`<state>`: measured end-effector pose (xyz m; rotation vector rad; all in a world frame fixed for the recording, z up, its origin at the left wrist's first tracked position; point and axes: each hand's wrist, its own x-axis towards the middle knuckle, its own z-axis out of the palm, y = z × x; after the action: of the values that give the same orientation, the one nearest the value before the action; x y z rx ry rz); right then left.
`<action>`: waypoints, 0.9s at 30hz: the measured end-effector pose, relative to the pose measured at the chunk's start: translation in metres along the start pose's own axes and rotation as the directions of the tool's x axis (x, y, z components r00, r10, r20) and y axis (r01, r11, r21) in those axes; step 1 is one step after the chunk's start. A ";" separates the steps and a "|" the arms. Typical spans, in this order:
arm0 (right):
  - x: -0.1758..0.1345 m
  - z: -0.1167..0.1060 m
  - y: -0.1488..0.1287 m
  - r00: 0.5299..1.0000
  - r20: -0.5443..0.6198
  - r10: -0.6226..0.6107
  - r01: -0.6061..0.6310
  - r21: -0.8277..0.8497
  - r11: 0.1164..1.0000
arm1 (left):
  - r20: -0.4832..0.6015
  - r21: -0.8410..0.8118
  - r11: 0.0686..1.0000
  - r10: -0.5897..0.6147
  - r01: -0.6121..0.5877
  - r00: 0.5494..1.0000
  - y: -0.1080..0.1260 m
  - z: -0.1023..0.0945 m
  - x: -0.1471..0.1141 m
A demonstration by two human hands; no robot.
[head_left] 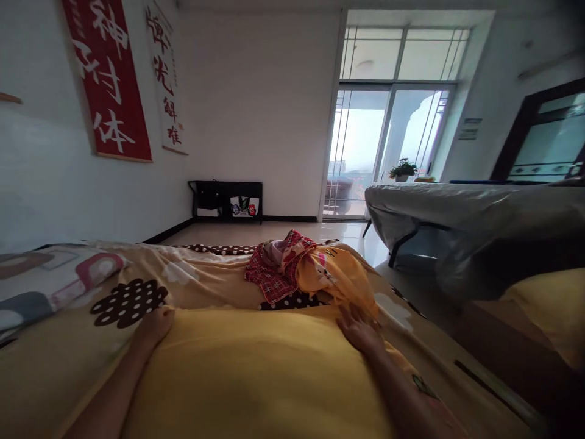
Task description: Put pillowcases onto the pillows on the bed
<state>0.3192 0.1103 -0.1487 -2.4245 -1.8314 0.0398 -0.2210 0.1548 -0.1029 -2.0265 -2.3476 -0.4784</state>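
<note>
A plump yellow pillow (269,372) lies in front of me on a bed with a patterned tan sheet (205,277). At its far left corner, my left hand (156,324) is closed on the edge, the fingertips mostly hidden. My right hand (360,328) rests on the far right corner with its fingers stretched and slightly apart. Just beyond that hand is a crumpled orange cloth (340,271) with a cartoon print. A red plaid cloth (276,274) is bunched up against it on the left.
A folded, patterned white quilt (59,277) lies at the bed's left side. To the right stands a table under clear plastic (457,201), bearing a potted plant (402,169). Against the far wall is a low black rack (226,201) with bags. Glass doors (388,146) stand behind.
</note>
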 end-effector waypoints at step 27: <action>-0.217 -0.015 -0.047 0.870 0.007 -0.494 0.465 0.326 0.823 | -0.049 -0.010 0.767 0.640 -0.641 0.767 0.029 0.006 -0.209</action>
<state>0.2156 -0.0866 -0.1385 -1.7222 -2.2228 0.3775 -0.1572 -0.0424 -0.1442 -2.5979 -1.4543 -0.5028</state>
